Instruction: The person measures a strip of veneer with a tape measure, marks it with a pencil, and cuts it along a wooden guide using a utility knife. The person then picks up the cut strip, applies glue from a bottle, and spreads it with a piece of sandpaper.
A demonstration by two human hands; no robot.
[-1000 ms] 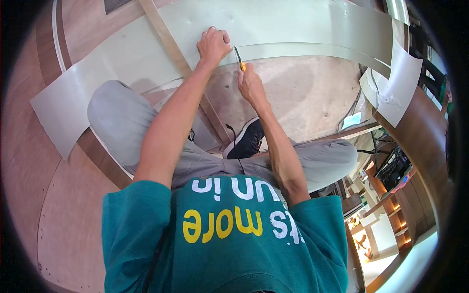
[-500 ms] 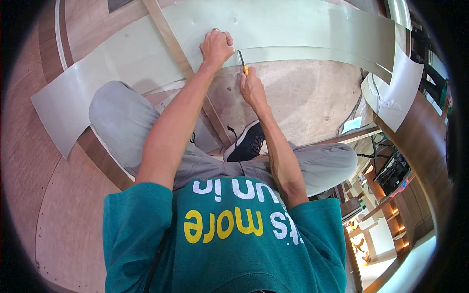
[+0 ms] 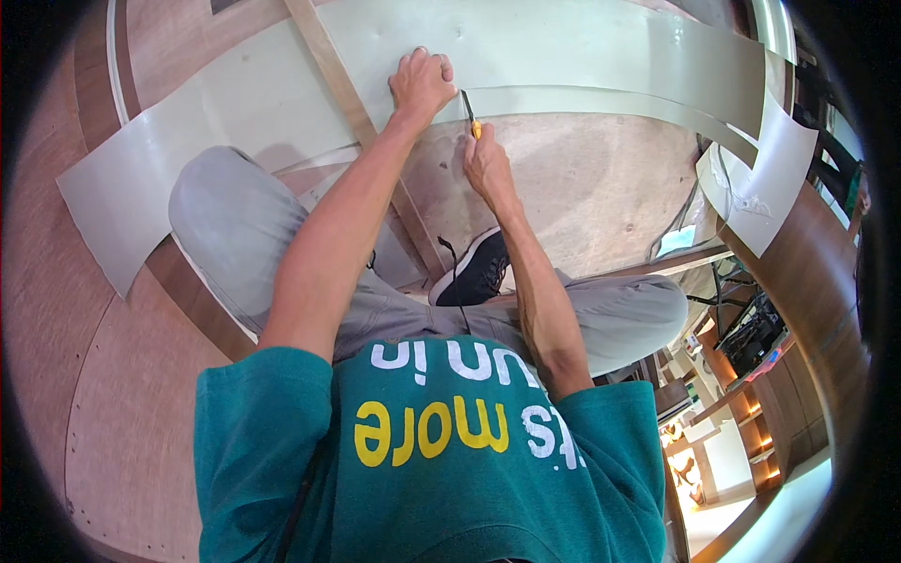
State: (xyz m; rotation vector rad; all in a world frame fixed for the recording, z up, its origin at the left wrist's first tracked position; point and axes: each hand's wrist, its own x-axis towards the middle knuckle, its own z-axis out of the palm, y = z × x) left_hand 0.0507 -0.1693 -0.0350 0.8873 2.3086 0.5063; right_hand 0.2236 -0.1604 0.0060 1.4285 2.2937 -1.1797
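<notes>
A long, thin, pale glossy sheet (image 3: 582, 52) lies curved across the far part of the work area, with a narrow cut strip (image 3: 619, 99) along its near edge. My left hand (image 3: 422, 84) rests on the sheet with its fingers curled and its thumb at the near edge, where the cut ends. To its right, my right hand (image 3: 489, 167) is wrapped round a yellow-handled utility knife (image 3: 477, 129). The knife's dark blade points away from me, and its tip meets the sheet's edge beside my left thumb.
A wooden batten (image 3: 340, 89) crosses the sheet left of my hands. Bare plywood (image 3: 601, 183) lies under the near edge. My shoe (image 3: 477, 272) and bent knees are close by. Cables and a black device (image 3: 751, 330) sit at the right, near brown panels (image 3: 798, 272).
Both hands and the knife have shifted very slightly in the picture, along with the whole scene. The left hand keeps its curled hold, and the right hand still grips the knife.
</notes>
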